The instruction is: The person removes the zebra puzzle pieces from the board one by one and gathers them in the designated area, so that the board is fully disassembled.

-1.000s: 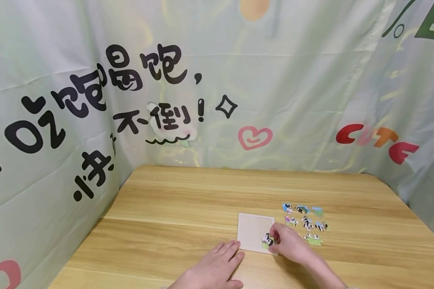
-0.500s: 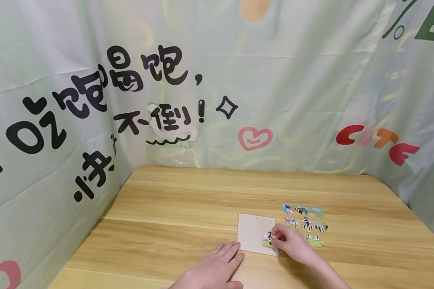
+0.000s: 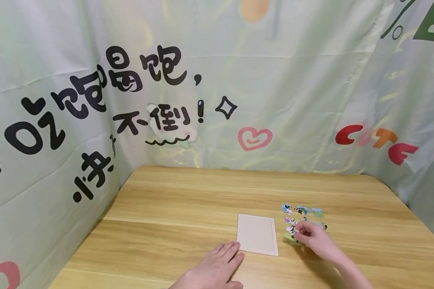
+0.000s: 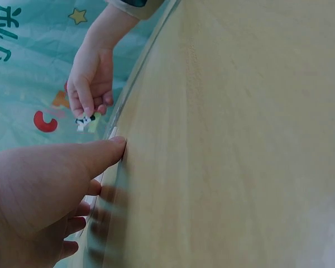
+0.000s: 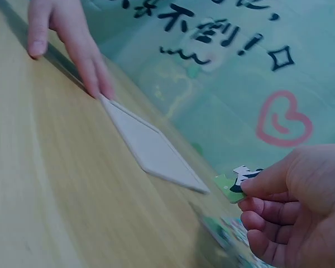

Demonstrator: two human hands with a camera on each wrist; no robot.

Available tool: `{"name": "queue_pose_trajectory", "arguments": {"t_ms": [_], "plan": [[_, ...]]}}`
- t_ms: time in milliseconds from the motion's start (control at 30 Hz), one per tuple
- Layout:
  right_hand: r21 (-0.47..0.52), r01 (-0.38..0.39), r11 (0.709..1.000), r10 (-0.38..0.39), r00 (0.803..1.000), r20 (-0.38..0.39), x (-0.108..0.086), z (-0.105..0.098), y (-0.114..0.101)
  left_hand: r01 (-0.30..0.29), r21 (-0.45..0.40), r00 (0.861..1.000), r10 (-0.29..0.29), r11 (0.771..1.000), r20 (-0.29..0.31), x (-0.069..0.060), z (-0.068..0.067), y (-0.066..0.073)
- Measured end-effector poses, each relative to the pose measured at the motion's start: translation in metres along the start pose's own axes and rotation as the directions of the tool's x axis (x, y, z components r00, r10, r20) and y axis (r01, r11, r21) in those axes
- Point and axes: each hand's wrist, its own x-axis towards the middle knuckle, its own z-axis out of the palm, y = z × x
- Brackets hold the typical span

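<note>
In the head view, my right hand (image 3: 318, 241) pinches a jigsaw puzzle piece (image 3: 292, 236) between thumb and fingers. The piece shows a black-and-white animal on green, and the right wrist view shows this piece (image 5: 230, 187) tilted above the table. A pale square puzzle tray (image 3: 257, 235) with a thin raised rim lies left of it, its inside bare. My left hand (image 3: 217, 265) lies with fingers stretched out, fingertips at the tray's near left corner. Several other puzzle pieces (image 3: 302, 210) lie right of the tray, some hidden behind my right hand.
A wooden table (image 3: 173, 224) carries everything. Printed fabric curtains (image 3: 296, 100) stand along its back and sides, with lettering and a pink heart (image 3: 254, 139).
My right hand has lifted the puzzle piece away from the tray's near right corner and carried it right, toward the loose pieces. My left hand has stayed in place.
</note>
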Motion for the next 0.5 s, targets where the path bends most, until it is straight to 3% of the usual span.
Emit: {"name": "queue_pose_trajectory", "arguments": {"t_ms": [200, 500], "plan": [[0.028, -0.091, 0.995, 0.091, 0.996, -0.015, -0.01, -0.024, 0.017, 0.007, -0.008, 1.0, -0.007, 1.0, 0.012, -0.001, 0.0, 0.0], [0.009, -0.213, 0.977, 0.213, 0.973, -0.09, -0.022, -0.046, 0.042, 0.004, 0.009, 1.0, -0.004, 1.0, 0.0, 0.0, 0.002, 0.0]]}}
